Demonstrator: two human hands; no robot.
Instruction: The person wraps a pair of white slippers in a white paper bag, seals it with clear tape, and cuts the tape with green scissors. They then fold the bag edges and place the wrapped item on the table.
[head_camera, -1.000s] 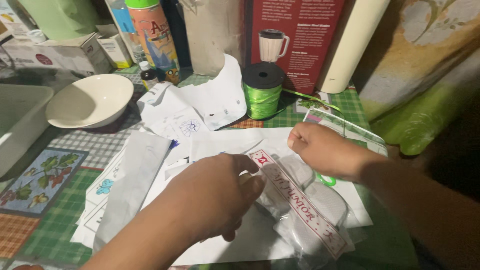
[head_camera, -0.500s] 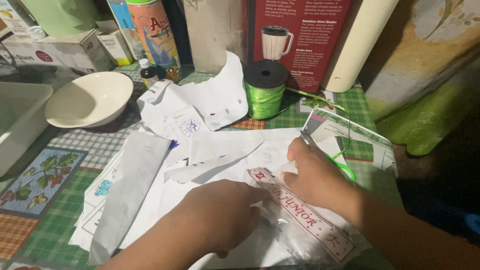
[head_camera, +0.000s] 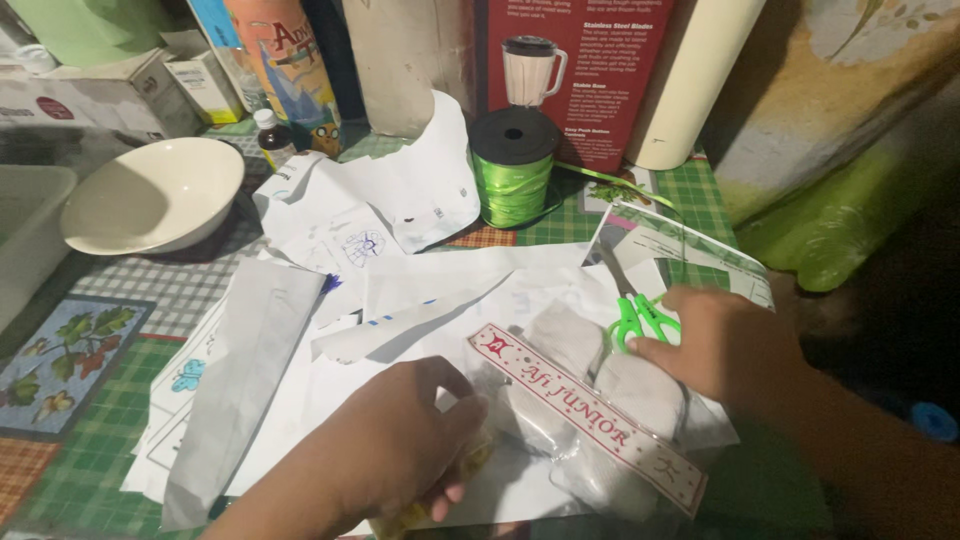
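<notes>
Right hand was fisted up on the clear plastic packet with the white-and-red printed label strip half a second ago; now it's off to the packet's right edge, fingertips on the handles of the green-handled scissors. Touching, not gripping: fingers not through the loops, so no real grasp that I can confirm. The scissors were mostly hidden under that hand, now blades and handles show, lying on the loose white paper sheets.

Left hand has slid down toward the near edge, curled and pressing on the paper beside the packet's left end; something yellowish sits under the fingers, can't tell what or whether it's gripped.

Packet: flat on the papers, between both hands, label up, diagonal.

Count:
- 1 packet
- 1 scissors
- 1 spool of bright green ribbon
- 1 cream ceramic bowl
- 1 small dark bottle
- paper sheets: many, overlapped, not countable
</notes>
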